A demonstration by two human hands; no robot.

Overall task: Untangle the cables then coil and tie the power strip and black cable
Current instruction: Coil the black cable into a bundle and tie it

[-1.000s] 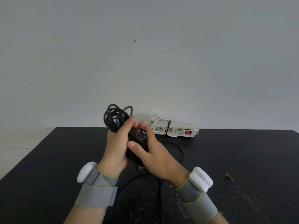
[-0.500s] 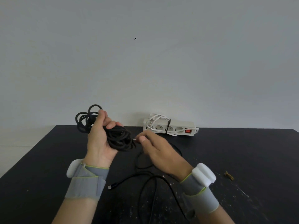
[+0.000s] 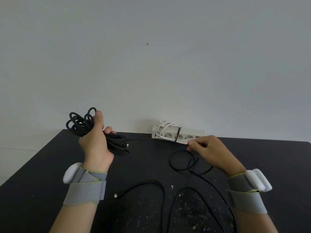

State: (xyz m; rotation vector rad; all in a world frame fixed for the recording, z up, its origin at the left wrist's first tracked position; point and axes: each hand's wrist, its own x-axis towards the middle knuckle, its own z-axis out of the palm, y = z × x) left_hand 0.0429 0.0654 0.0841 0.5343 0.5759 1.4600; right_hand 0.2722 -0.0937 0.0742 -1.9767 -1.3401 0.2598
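The right hand (image 3: pixel 212 153) hides the power strip (image 3: pixel 178 133)'s right end; black cable (image 3: pixel 198 207) runs off the bottom edge.

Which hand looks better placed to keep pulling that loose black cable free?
The right hand: it already pinches the loose strand, stretched taut from the bundle. The left hand is full, gripping that bundle.

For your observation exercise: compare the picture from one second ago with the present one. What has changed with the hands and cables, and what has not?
The hands separated: the left hand carried the black cable bundle leftward, while the right hand moved right, pinching one strand and drawing it out taut. More loose cable now lies on the table. The tied power strip stayed put.
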